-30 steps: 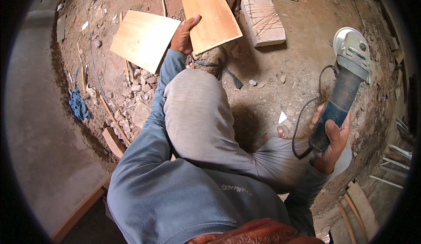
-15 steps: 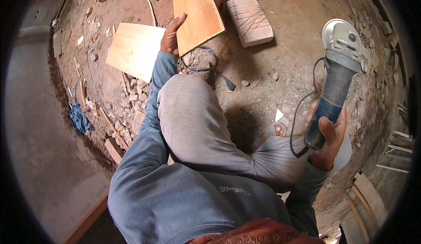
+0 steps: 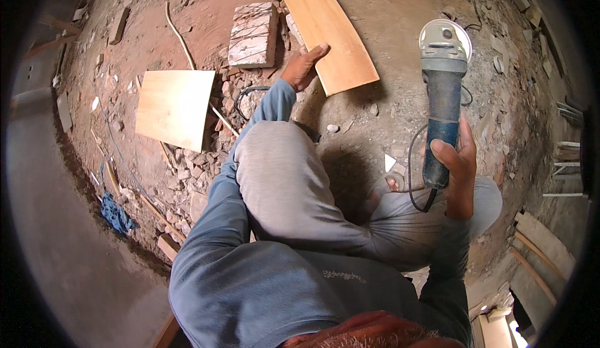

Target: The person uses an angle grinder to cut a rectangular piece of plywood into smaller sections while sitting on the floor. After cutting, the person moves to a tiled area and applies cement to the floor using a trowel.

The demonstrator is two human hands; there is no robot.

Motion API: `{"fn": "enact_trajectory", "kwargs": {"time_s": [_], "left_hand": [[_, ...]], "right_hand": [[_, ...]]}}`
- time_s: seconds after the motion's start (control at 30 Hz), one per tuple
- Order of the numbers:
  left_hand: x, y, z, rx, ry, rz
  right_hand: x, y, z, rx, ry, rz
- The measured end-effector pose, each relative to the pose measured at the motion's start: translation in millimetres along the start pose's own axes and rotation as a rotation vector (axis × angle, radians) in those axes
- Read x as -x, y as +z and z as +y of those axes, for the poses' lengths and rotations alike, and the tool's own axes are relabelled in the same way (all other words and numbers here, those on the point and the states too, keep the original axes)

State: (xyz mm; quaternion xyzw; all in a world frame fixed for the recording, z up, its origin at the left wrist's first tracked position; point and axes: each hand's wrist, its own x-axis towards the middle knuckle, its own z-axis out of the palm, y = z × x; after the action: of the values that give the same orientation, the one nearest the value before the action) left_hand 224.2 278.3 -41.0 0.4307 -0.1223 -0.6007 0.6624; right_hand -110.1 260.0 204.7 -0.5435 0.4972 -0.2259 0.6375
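Note:
My left hand [image 3: 304,68] grips the near left edge of a long wooden board [image 3: 331,39], thumb on its upper face. The board lies partly over a pale block, of which only a sliver shows at its left edge. My right hand [image 3: 456,168] is wrapped round the rear of an angle grinder [image 3: 442,95], a dark blue body with a grey metal head and a pale disc. The grinder is held up over the ground by my right knee, head pointing away. Its black cord [image 3: 412,179] loops down beside the handle.
A pale scored block [image 3: 250,39] sits left of the board. Another wooden panel [image 3: 172,107] lies on rubble [image 3: 200,164] at the left. A blue cloth [image 3: 116,213] lies by the concrete strip [image 3: 69,223]. Metal bars [image 3: 567,160] are at the far right.
The wooden board has moved right in my left hand, uncovering the left scored block and covering most of the right one. The grinder in my right hand has shifted left and stands more upright.

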Motion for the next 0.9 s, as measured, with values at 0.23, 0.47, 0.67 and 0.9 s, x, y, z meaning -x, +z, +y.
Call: {"fn": "enact_trajectory", "kwargs": {"time_s": [0.23,0.47,0.67,0.9], "left_hand": [[-15.9,27.6,56.6,-1.050,-0.371,0.012],[-14.7,51.3,64.2,-2.158,0.176,0.115],[-37.4,13.0,55.6,-2.029,0.120,-0.183],[-42.7,31.6,58.8,-2.163,-0.097,-0.162]], "right_hand": [[-38.6,0.9,-14.3,0.088,-0.051,-0.038],[-171.7,-9.8,-3.1,0.337,-0.231,-0.145],[-255.1,24.6,54.1,0.361,-0.384,-0.103],[-289.1,93.9,56.1,0.385,-0.227,-0.213]]}}
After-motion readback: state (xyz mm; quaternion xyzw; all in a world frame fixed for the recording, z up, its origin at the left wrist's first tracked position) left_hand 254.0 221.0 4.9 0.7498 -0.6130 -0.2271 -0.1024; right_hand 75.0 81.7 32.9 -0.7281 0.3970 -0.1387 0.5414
